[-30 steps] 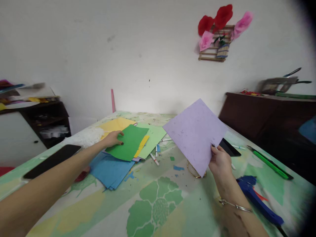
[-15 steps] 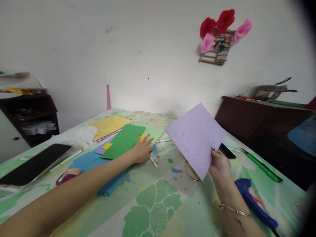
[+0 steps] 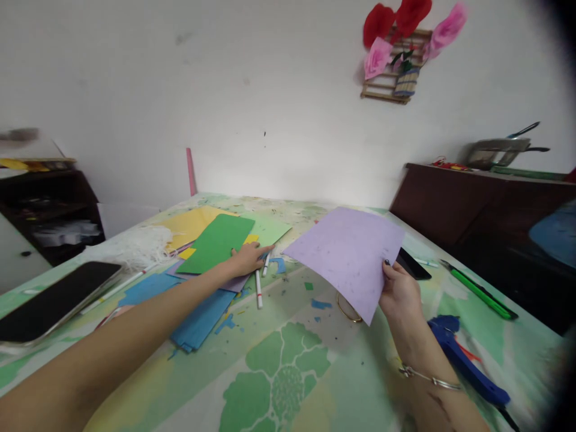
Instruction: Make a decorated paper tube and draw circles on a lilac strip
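Observation:
My right hand (image 3: 400, 294) pinches a lilac sheet of paper (image 3: 348, 252) by its right edge, thumb on top. The sheet is held above the table, and its lower part hides most of a pair of scissors, of which a gold handle loop (image 3: 348, 308) shows. My left hand (image 3: 248, 259) rests at the right end of a pile of coloured paper, index finger stretched out to the right. Under and beside it lie a dark green sheet (image 3: 218, 243), a light green sheet (image 3: 270, 228) and white pens with red rings (image 3: 258, 291). Blue paper (image 3: 202, 318) lies under my left forearm.
A phone (image 3: 58, 300) and white shredded strands (image 3: 135, 247) lie at left, with yellow paper (image 3: 198, 223) behind. A blue glue gun (image 3: 468, 363), a green cutter knife (image 3: 481, 293) and a black device (image 3: 411, 264) lie at right. Paper scraps (image 3: 321, 304) dot the tablecloth.
The lilac sheet has tipped flatter and its far corner has dropped. My left hand has moved slightly left, its fingers less spread. More of a lilac piece shows under the dark green sheet.

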A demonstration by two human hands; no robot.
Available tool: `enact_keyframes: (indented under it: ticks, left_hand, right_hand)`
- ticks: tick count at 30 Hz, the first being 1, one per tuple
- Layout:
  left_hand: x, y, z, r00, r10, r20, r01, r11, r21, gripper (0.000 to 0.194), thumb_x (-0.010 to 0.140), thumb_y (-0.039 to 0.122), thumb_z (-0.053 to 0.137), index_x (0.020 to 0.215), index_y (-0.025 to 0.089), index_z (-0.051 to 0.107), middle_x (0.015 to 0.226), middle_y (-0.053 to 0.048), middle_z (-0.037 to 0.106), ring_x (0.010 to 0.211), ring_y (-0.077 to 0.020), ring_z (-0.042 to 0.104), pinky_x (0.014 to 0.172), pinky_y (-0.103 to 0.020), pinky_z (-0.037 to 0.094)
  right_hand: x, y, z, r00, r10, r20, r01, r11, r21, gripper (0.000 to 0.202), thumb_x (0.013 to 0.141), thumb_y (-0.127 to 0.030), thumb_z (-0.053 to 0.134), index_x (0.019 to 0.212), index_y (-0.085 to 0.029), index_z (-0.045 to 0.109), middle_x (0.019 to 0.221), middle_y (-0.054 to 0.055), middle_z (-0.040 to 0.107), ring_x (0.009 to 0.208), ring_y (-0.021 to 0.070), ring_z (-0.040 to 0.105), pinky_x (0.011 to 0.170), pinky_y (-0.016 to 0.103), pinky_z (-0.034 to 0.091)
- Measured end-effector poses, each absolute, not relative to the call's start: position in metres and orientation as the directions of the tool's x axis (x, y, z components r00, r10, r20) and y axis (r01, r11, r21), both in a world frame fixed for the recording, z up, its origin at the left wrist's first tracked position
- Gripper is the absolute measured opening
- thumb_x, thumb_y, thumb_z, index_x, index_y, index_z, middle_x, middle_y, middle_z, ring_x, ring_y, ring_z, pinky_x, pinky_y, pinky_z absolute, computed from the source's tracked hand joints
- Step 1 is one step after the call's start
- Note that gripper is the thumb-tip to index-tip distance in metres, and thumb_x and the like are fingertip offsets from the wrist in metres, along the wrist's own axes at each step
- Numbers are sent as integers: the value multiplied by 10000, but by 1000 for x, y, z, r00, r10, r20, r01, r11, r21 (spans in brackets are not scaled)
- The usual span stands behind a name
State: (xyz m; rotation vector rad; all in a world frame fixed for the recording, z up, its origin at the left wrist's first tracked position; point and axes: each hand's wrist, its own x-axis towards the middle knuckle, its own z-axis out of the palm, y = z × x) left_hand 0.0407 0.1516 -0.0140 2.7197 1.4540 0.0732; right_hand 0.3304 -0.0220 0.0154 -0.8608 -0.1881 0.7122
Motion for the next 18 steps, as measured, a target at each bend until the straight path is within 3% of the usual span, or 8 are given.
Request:
enact_keyframes:
  ticks: [3,10,18]
  left_hand:
    - [41,159,-13,531,846,41,842,-533,83,489,894,331,527,1345,218,377,1275,-107,469,1118,-277,500,892,-503,454]
    - [45,175,-20,462,880,109,873,-473,120,439,895,326,533,1301,195,431,1288,-110,473,1129,-274,504,910,-506,448]
    - [39,202,-6,501,849,172,840,-524,140,331,900,322,529,1198,177,522,1240,-97,522,1065,-234,548,893,-451,472]
  right_hand:
    - [332,-22,14,764,634,-124,-494,449,-745,240,659,10,568,821,-157,626,667,-31,656,548,78,596,502,163,492]
    - [337,-21,12,777,618,-118,-487,472,-735,216,644,10,575,761,-171,565,688,-29,647,576,81,600,523,162,499]
    - [337,-23,14,768,632,-101,-488,477,-730,222,620,-14,599,771,-173,567,705,-24,653,594,93,601,535,183,496]
